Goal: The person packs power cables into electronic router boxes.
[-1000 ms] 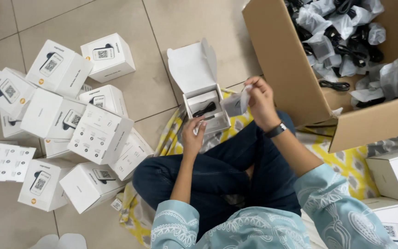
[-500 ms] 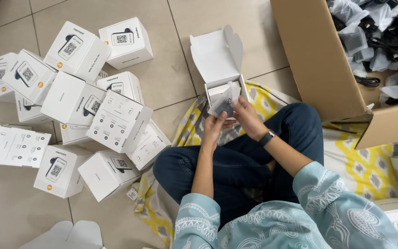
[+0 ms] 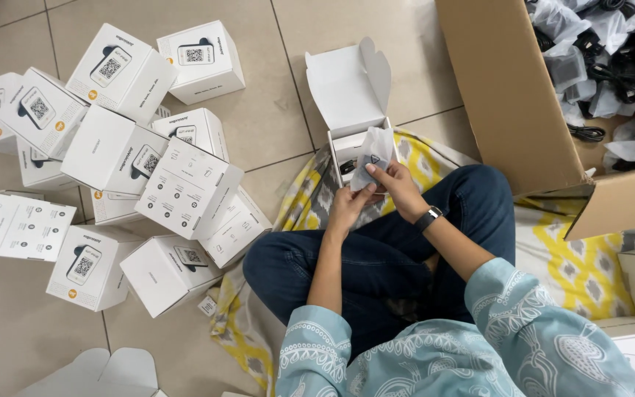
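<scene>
The person, seated cross-legged on the floor, is at the packing step: both hands hold a small translucent plastic pouch just over the open white carton that rests against the knee, its lid flap standing up behind. The left hand pinches the pouch's lower edge between thumb and fingers, and the right hand closes around its right side, so both grips are narrow and shut on the pouch. The pouch looks thin, crinkled and limp, with a dark triangular mark on its face and something dark showing faintly inside; what it contains cannot be told. As a judgement, the move to follow calls for lowering the soft pouch squarely into the carton's mouth without it folding over the rim. Closed white boxes lie heaped to the left, and a large cardboard box of more bagged items stands at the right.
</scene>
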